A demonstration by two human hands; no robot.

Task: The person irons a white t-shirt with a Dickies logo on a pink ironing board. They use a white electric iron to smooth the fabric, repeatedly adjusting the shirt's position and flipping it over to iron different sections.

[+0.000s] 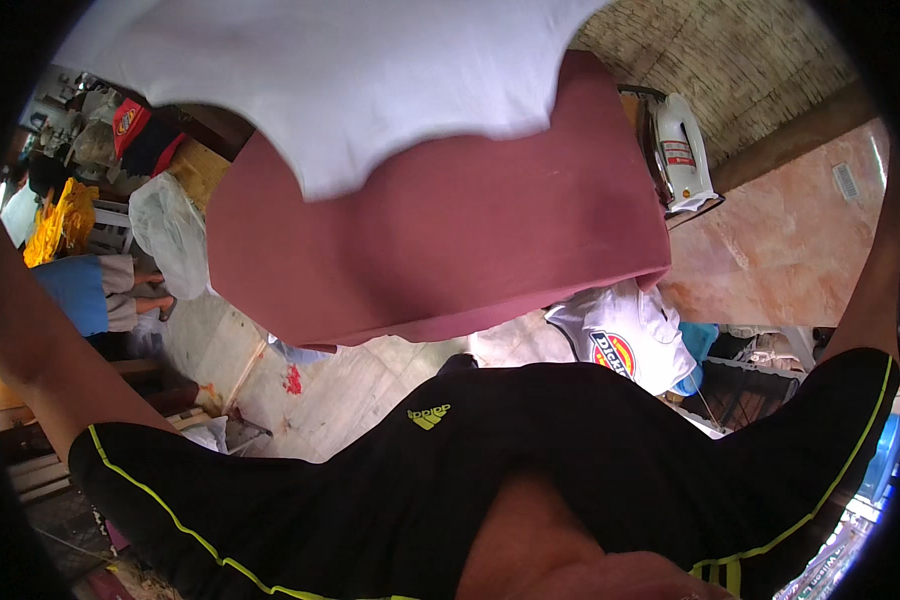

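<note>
A white cloth, seemingly a garment, hangs in the air across the top of the head view, its curved lower edge over a board with a maroon cover. My left arm stretches up along the left rim and my right arm up along the right rim. Both hands lie outside the picture, so what they hold or touch is hidden. A white iron rests at the board's right end on a dark metal rest.
Beneath the board's near right corner hangs a white printed shirt. A translucent plastic bag and a yellow cloth are at the left, near a person's legs. A pinkish wall stands at the right.
</note>
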